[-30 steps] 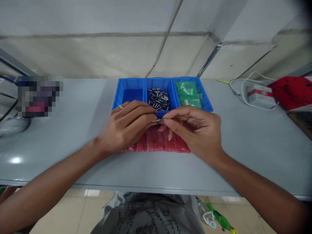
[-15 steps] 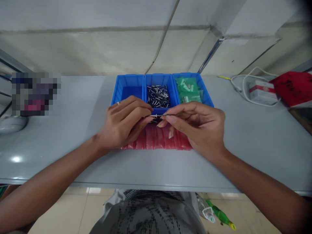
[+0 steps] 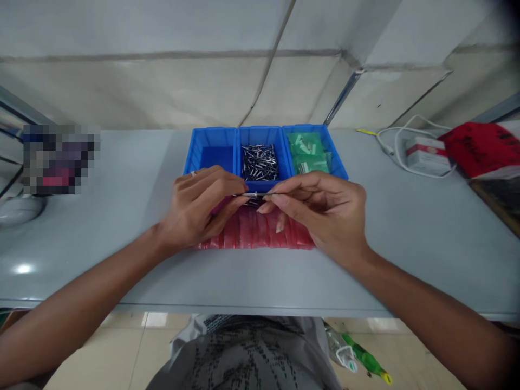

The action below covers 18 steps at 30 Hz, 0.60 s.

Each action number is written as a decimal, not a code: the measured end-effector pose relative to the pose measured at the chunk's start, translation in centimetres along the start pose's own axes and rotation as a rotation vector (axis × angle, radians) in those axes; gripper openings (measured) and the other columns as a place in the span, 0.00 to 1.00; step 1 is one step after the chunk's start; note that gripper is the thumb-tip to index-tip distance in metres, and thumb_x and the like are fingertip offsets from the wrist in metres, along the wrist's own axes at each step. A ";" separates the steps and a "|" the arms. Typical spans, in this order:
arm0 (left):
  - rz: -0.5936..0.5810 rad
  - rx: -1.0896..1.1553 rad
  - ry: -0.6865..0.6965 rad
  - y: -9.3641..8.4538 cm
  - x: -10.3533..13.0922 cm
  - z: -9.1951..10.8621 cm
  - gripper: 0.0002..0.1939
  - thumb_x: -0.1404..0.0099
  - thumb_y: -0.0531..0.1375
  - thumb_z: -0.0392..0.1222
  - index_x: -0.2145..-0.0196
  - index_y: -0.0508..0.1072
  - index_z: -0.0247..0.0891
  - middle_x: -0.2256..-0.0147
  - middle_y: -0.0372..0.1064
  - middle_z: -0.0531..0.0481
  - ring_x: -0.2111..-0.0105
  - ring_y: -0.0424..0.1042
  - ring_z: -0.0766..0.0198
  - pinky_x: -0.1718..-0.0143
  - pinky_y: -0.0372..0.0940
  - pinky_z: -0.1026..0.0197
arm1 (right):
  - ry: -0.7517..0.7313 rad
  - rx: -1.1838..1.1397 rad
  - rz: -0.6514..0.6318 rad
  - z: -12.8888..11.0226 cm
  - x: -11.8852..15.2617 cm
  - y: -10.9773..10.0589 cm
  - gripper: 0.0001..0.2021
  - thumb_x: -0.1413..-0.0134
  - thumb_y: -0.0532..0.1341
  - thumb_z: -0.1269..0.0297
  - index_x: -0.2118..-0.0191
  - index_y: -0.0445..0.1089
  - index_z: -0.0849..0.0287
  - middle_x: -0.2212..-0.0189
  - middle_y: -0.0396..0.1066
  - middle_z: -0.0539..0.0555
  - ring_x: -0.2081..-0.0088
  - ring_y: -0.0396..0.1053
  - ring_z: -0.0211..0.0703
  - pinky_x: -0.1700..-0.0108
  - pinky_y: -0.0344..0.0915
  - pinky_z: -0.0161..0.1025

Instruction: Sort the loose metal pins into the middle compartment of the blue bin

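Observation:
Between both hands, a thin metal blind rivet (image 3: 255,194) lies level, with a small flange at its middle. My left hand (image 3: 197,206) pinches one end between thumb and fingers. The other end is pinched by my right hand (image 3: 329,208), its lower fingers curled loosely. Just behind the hands, a blue bin (image 3: 260,130) holds a heap of similar rivets (image 3: 259,162). Below the hands lies a row of red plastic bags (image 3: 254,230), partly covered by the fingers.
A second blue bin (image 3: 214,132) stands left, and a third at right holds green packets (image 3: 304,145). A white cable (image 3: 400,146), a small box (image 3: 426,154) and a red item (image 3: 479,146) lie at right. A computer mouse (image 3: 22,210) sits far left. Bottles (image 3: 365,357) are on the floor.
The whole view has shifted slightly, so bins and hands appear a little further left. Both hands keep their pinch on the rivet, with almost no change in pose.

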State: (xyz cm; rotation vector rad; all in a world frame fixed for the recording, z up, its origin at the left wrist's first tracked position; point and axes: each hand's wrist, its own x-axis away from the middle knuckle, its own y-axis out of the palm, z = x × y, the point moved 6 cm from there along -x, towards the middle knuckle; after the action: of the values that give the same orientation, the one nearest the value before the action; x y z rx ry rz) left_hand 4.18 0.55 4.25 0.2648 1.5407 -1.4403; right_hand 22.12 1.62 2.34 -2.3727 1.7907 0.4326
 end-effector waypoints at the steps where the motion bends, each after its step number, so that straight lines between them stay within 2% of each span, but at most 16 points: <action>1: -0.012 -0.010 0.010 0.0 0.0 0.1 0.05 0.34 0.62 0.33 0.60 0.71 0.36 0.63 0.78 0.46 0.65 0.76 0.62 0.66 0.69 0.59 | 0.007 -0.001 -0.005 0.0 0.0 0.0 0.05 0.41 0.68 0.71 0.60 0.77 0.55 0.68 0.80 0.50 0.66 0.81 0.42 0.72 0.78 0.35; 5: -0.015 0.012 0.024 0.0 0.0 0.3 0.06 0.33 0.63 0.36 0.58 0.71 0.36 0.64 0.77 0.47 0.66 0.76 0.63 0.66 0.68 0.60 | 0.001 -0.014 -0.006 -0.3 0.1 -0.1 0.05 0.41 0.68 0.71 0.60 0.76 0.56 0.68 0.80 0.50 0.66 0.81 0.42 0.72 0.77 0.35; 7: -0.008 -0.005 0.045 0.0 0.0 0.5 0.02 0.31 0.60 0.37 0.62 0.71 0.36 0.66 0.77 0.48 0.68 0.75 0.64 0.69 0.66 0.60 | 0.011 -0.001 -0.017 -0.3 0.1 0.0 0.04 0.42 0.68 0.71 0.61 0.76 0.56 0.68 0.80 0.50 0.67 0.80 0.41 0.73 0.77 0.35; 9: 0.007 -0.022 0.049 -0.1 0.0 0.6 0.10 0.27 0.55 0.38 0.67 0.69 0.37 0.68 0.76 0.48 0.70 0.74 0.65 0.72 0.63 0.60 | 0.018 0.006 -0.011 0.0 0.0 -0.1 0.04 0.42 0.68 0.70 0.61 0.77 0.56 0.69 0.80 0.50 0.68 0.80 0.42 0.73 0.77 0.35; 11: 0.027 -0.012 0.007 -0.3 0.0 0.3 0.16 0.26 0.50 0.40 0.71 0.68 0.38 0.70 0.75 0.49 0.71 0.73 0.66 0.72 0.62 0.59 | 0.007 -0.019 0.042 0.2 -0.3 -0.5 0.04 0.41 0.67 0.70 0.60 0.77 0.56 0.66 0.81 0.51 0.63 0.81 0.44 0.69 0.79 0.37; 14: 0.040 -0.032 -0.020 -0.5 -0.1 0.0 0.14 0.27 0.51 0.38 0.71 0.69 0.38 0.71 0.75 0.50 0.72 0.72 0.66 0.73 0.63 0.59 | -0.015 -0.057 0.065 0.4 -0.9 -1.2 0.13 0.37 0.64 0.70 0.48 0.74 0.52 0.52 0.79 0.53 0.51 0.79 0.47 0.57 0.81 0.43; 16: 0.031 -0.071 0.000 -0.4 0.0 0.0 0.12 0.29 0.54 0.35 0.71 0.70 0.37 0.72 0.75 0.51 0.73 0.73 0.67 0.73 0.63 0.60 | -0.054 0.050 0.002 0.2 -1.3 -1.6 0.18 0.34 0.61 0.69 0.41 0.69 0.48 0.47 0.77 0.53 0.51 0.78 0.46 0.56 0.80 0.45; 18: 0.013 -0.088 0.008 -0.3 0.0 -0.1 0.11 0.30 0.54 0.35 0.71 0.70 0.37 0.72 0.75 0.51 0.72 0.74 0.66 0.73 0.62 0.60 | -0.234 0.358 -0.102 -0.8 -1.3 -1.6 0.18 0.34 0.60 0.69 0.41 0.70 0.47 0.52 0.80 0.51 0.59 0.80 0.43 0.61 0.79 0.42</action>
State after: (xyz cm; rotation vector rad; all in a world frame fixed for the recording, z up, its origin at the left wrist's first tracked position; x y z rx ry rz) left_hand 3.87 0.56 4.40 0.2277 1.6015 -1.3594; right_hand 23.45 3.00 3.37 -2.0619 1.4938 0.3282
